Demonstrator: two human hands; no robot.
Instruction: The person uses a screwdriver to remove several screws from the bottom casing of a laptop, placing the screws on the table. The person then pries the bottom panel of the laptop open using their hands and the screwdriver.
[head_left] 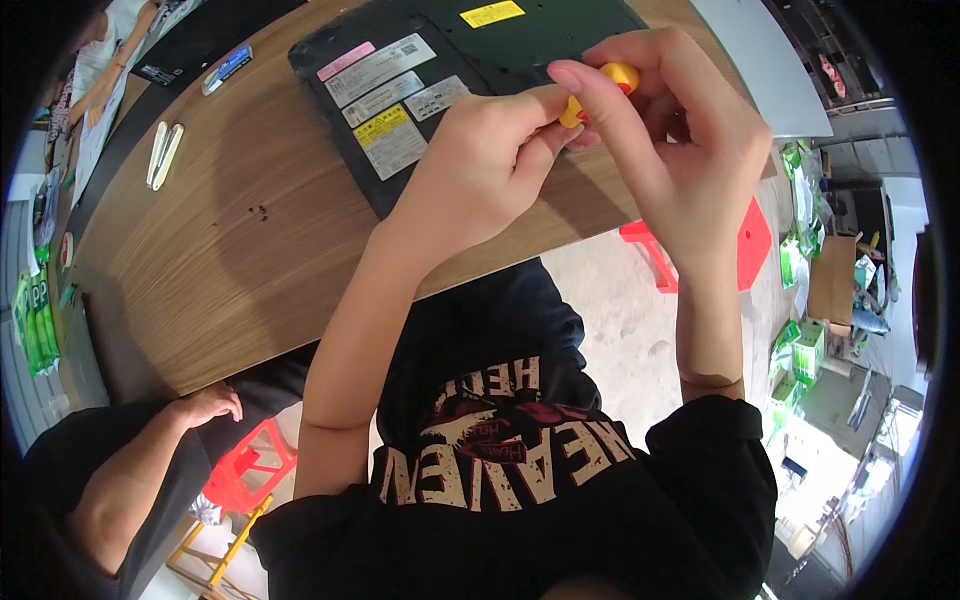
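Both of my hands are raised over the table's near edge, together at a small yellow and red piece [621, 76] whose exact kind I cannot make out. My left hand [500, 150] pinches its lower left end between thumb and fingers. Around its upper right end curl the thumb and fingers of my right hand [690, 130], partly hiding it. Beneath and beyond the hands, a flat black device panel [440, 40] lies on the wooden table [240, 270]. White, pink and yellow labels [385, 130] are stuck to the panel.
On the table at left lie a pale slim tool [165, 155] and a small blue and white box [228, 70]. A person's arm [135, 490] is at lower left, beside a red stool [245, 465]. Another red stool [755, 245] stands at right, near green packages [805, 355].
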